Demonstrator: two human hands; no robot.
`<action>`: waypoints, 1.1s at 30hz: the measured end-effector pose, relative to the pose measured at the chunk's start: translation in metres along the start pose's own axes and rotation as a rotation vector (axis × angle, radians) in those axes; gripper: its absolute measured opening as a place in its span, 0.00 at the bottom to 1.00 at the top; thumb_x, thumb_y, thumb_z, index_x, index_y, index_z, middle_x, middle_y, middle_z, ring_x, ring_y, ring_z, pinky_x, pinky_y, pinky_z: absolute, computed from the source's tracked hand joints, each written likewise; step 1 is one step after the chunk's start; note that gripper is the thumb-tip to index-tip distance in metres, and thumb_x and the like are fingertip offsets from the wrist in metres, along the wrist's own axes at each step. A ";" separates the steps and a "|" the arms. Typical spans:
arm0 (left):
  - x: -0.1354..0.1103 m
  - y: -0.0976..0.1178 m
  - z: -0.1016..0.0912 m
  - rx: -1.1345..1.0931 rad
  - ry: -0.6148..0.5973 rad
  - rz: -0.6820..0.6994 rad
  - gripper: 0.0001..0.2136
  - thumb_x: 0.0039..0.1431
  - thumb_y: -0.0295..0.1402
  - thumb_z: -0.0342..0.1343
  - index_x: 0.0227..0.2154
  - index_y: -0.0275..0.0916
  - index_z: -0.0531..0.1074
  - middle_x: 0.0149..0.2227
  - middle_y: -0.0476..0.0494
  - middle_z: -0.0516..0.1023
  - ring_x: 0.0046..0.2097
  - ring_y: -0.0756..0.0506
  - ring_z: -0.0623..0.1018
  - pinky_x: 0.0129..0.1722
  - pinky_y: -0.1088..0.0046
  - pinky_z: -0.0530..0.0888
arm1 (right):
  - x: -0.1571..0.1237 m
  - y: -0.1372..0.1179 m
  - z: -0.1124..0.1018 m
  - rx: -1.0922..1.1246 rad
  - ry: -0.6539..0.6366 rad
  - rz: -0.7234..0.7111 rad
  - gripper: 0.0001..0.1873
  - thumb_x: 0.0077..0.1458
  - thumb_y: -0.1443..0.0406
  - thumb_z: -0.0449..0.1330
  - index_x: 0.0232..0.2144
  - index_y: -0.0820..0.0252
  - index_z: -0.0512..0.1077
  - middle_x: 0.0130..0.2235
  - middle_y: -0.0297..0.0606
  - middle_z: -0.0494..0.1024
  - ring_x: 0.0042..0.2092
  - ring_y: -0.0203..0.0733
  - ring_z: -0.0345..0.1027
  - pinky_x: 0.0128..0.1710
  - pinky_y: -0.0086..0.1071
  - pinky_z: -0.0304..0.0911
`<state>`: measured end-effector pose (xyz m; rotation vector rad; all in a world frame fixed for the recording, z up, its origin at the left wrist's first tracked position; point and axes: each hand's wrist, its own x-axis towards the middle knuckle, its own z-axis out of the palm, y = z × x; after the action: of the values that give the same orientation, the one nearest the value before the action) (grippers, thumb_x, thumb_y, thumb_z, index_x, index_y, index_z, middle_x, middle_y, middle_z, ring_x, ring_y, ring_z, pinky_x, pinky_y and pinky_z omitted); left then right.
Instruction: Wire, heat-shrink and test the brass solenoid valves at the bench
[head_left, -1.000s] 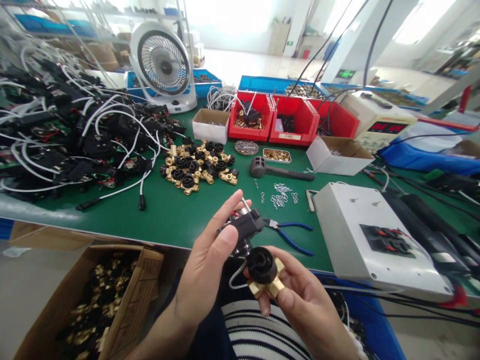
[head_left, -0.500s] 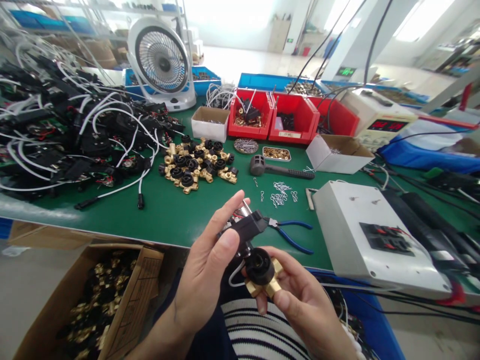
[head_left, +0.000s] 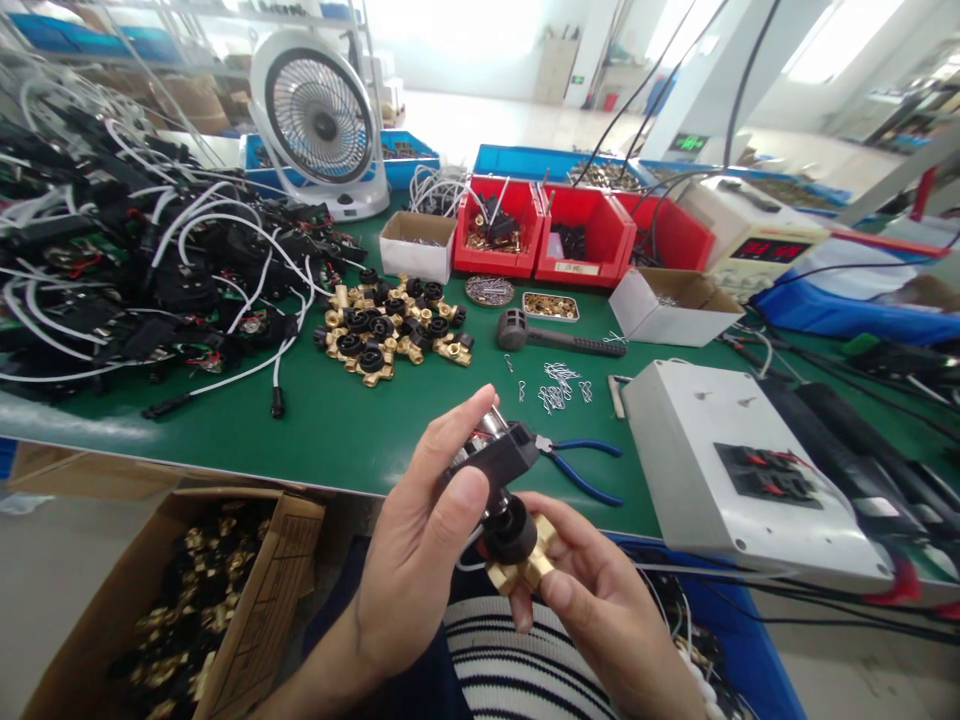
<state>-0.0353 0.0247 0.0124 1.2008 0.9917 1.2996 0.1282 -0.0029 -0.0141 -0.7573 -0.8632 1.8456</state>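
Note:
My left hand is closed around a black motor housing with a metal cylinder on top and a white cable behind it. Between thumb and fingers, my right hand grips a brass valve fitting with a round black cap. The housing's lower end meets the black cap; whether the two are joined I cannot tell. Just beyond my hands lie blue-handled pliers and several hairpin clips. Farther off, a pile of brass valve fittings with black caps sits on the green table.
A black mallet lies mid-table, before red bins. Black housings with white cables are heaped at left beside a fan. A grey metal box stands right. A cardboard box of brass fittings is below left.
The housing has tipped and shifted slightly right, coming down over the black cap. The brass fitting has turned in my right hand, so the cap's face no longer points at me.

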 end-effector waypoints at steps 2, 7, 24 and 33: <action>0.001 -0.003 0.002 -0.069 0.042 -0.023 0.22 0.66 0.44 0.49 0.61 0.49 0.65 0.64 0.47 0.67 0.64 0.39 0.67 0.63 0.61 0.65 | 0.000 0.000 0.001 0.028 -0.027 0.004 0.21 0.55 0.59 0.69 0.50 0.50 0.74 0.37 0.36 0.78 0.30 0.31 0.71 0.31 0.24 0.69; 0.004 -0.001 0.005 -0.374 0.071 -0.172 0.19 0.66 0.47 0.50 0.56 0.52 0.71 0.58 0.48 0.74 0.60 0.40 0.72 0.61 0.63 0.67 | 0.000 -0.002 0.002 0.075 -0.074 0.007 0.20 0.56 0.60 0.68 0.51 0.50 0.74 0.37 0.36 0.78 0.30 0.29 0.72 0.31 0.22 0.68; -0.007 -0.006 0.003 0.197 0.071 0.288 0.36 0.52 0.35 0.66 0.63 0.52 0.59 0.64 0.46 0.64 0.61 0.40 0.69 0.58 0.67 0.71 | 0.000 0.000 0.001 0.039 0.035 -0.003 0.21 0.55 0.57 0.68 0.51 0.49 0.74 0.34 0.33 0.77 0.29 0.30 0.69 0.31 0.24 0.66; -0.005 -0.009 0.006 0.378 0.107 0.553 0.33 0.43 0.31 0.71 0.53 0.43 0.63 0.60 0.36 0.64 0.59 0.37 0.70 0.57 0.55 0.72 | -0.001 0.001 -0.003 0.005 0.028 0.002 0.20 0.53 0.54 0.69 0.48 0.49 0.76 0.36 0.36 0.78 0.31 0.33 0.67 0.31 0.25 0.66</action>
<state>-0.0282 0.0198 0.0034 1.7987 1.0523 1.6611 0.1301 -0.0036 -0.0163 -0.7787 -0.8398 1.8343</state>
